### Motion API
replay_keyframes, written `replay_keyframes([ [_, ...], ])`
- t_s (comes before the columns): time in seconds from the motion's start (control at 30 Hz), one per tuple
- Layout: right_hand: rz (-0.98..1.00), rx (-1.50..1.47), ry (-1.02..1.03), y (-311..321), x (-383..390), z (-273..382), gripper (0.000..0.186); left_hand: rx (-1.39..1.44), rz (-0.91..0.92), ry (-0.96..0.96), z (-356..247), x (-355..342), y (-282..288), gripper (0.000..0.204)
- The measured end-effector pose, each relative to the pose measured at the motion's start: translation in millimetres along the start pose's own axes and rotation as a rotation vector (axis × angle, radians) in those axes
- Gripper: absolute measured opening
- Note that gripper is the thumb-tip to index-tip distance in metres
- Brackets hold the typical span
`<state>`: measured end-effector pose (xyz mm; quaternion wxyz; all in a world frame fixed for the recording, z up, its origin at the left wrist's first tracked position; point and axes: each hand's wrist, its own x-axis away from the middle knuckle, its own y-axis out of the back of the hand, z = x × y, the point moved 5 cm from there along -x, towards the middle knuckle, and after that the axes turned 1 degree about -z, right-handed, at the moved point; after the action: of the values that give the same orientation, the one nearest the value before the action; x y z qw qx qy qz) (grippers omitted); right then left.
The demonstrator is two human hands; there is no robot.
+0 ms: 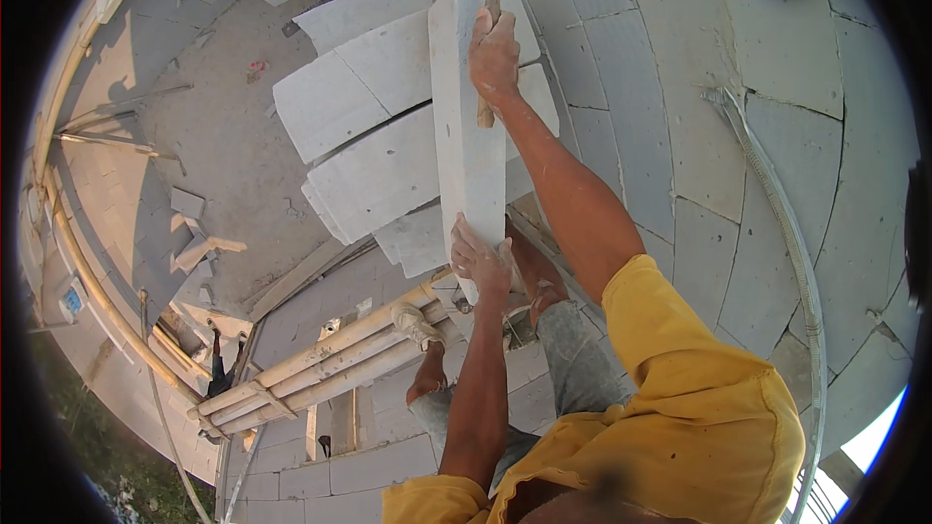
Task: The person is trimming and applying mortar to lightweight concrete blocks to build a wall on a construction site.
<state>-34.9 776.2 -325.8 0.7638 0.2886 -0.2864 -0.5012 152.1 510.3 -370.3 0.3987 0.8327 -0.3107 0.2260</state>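
Head view, block: a long pale grey aerated-concrete block [468,126] stands on end near the centre, running from 12 o'clock down to the middle of the picture, its narrow face turned to the camera.

Head view, left hand: the left hand [479,260] grips the block's lower end, fingers curled round its edge, just below the centre.

Head view, right hand: the right hand [494,58] is closed round the wooden handle of a hammer with a metal head [493,0], at 12 o'clock; the handle lies against the block's upper face and the head sits past the block's top end.

Head view, stacked blocks: several more pale grey blocks [359,107] lie stacked and fanned out at 11 o'clock, just beside the held block and partly behind it.

Head view, wall: a curved wall of large grey blocks [757,136] fills 1 to 4 o'clock, with a ribbed grey hose [777,204] running along it.

Head view, poles: a bundle of pale bamboo-like poles [320,364] crosses at 7 o'clock, below the left hand.

Head view, person: yellow sleeves [699,378] and grey trousers show at 5 to 6 o'clock, bare feet resting near the poles.

Head view, floor: a dusty concrete floor [233,155] far below lies at 9 to 10 o'clock, with small block offcuts on it.
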Motion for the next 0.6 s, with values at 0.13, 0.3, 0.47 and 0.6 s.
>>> replay_keyframes([
  [0.13, 0.016, 0.017, 0.061, -2, -14, -15, 0.037, 0.015, -0.014, -0.038, 0, -1, 4, 0.103],
  [0.3, 0.087, 0.005, 0.110, -9, -37, -20, 0.041, -0.057, -0.037, -0.073, -31, -10, 15, 0.103],
  [0.47, 0.083, -0.247, 0.077, -22, -43, -37, 0.045, -0.010, -0.021, -0.180, -77, -65, 26, 0.106],
  [0.6, 0.062, -0.164, 0.048, -12, -27, -24, 0.046, -0.050, 0.035, -0.048, -75, -70, 24, 0.107],
])
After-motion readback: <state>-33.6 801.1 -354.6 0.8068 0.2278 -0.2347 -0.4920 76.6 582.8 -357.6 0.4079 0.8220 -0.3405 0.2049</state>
